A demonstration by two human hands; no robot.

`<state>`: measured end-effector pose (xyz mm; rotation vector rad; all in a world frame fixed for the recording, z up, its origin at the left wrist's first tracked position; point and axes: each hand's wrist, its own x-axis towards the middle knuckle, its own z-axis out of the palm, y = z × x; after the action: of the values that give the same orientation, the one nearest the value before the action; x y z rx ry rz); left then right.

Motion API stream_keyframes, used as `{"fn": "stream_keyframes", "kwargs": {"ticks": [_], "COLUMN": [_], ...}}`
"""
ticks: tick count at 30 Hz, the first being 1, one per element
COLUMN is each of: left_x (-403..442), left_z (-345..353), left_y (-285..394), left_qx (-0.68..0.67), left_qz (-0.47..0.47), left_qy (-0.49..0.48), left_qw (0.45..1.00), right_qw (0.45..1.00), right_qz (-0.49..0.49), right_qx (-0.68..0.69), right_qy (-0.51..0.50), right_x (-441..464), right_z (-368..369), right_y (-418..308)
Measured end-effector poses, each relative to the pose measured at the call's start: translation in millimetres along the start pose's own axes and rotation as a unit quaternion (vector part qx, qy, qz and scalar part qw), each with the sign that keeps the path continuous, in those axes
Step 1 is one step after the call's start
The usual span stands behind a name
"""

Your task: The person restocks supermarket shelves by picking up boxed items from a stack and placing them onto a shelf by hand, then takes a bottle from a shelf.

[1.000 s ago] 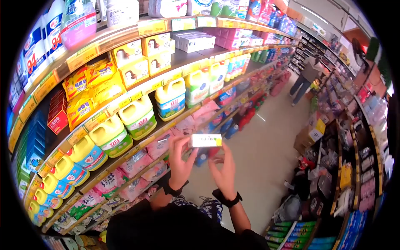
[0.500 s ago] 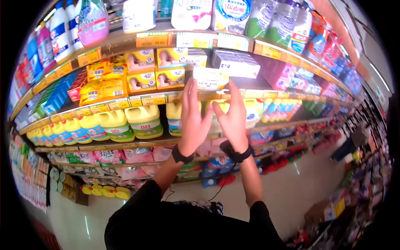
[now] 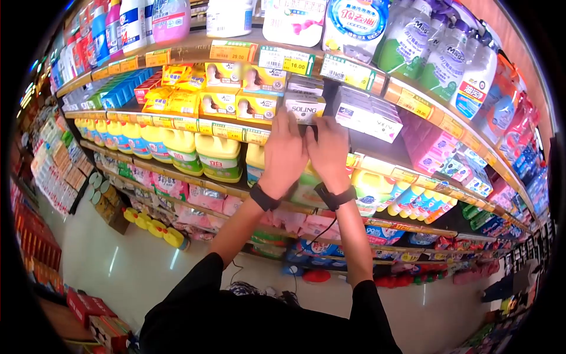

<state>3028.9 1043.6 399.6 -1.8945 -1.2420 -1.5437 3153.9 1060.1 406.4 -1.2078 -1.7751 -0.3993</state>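
Observation:
On the middle shelf, a white-and-grey box marked SOLING (image 3: 304, 110) sits beside yellow soap boxes (image 3: 256, 106). My left hand (image 3: 285, 152) reaches up to its front edge, the fingertips at its lower left. My right hand (image 3: 329, 148) is close beside, its fingers at the box's lower right, near a gap in the shelf. Both hands show their backs, and what the fingertips touch is partly hidden and blurred. More SOLING boxes (image 3: 367, 114) lie to the right. Each wrist wears a black band.
Bottles and pouches line the upper shelf edge (image 3: 318, 62). Yellow jugs (image 3: 217, 158) stand on the shelf below the hands. Pink packs (image 3: 433, 147) lie at the right. At the lower left, yellow containers (image 3: 156, 229) stand on the floor (image 3: 135, 265).
The view has turned toward the shelf. The small box that was between my hands above the aisle is now at the shelf with the SOLING boxes, and my hands have come closer together.

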Motion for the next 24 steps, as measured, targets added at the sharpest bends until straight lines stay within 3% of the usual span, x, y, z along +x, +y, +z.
{"fn": "stream_keyframes", "kwargs": {"ticks": [3,7,9,16,20,24], "left_x": [4.3,12.7,11.5,19.0,34.1,28.3], "left_z": [-8.0,4.1,11.2,9.2,14.1,29.1], "left_y": [-2.8,-6.2,-12.1,-38.2,-31.4,-31.5], "left_qx": [-0.041,-0.051,-0.004,0.000,-0.029,-0.015], "left_qz": [0.040,0.052,0.061,0.072,0.017,0.022], "left_qy": [-0.072,-0.079,-0.141,-0.217,-0.237,-0.163], "left_qw": [0.996,0.994,0.988,0.974,0.971,0.986], "right_qw": [0.997,0.994,0.990,0.990,0.990,0.987], "right_qz": [0.044,0.050,0.057,0.032,0.025,-0.014], "right_qx": [0.016,0.025,0.022,0.025,0.003,0.016], "right_qy": [-0.056,-0.099,-0.131,-0.134,-0.140,-0.162], "right_x": [6.0,11.0,20.2,30.2,35.7,40.3], "right_z": [-14.3,-16.9,-13.4,-13.4,-1.2,-4.9], "right_y": [-3.6,9.8,18.1,14.0,22.8,23.8]}}
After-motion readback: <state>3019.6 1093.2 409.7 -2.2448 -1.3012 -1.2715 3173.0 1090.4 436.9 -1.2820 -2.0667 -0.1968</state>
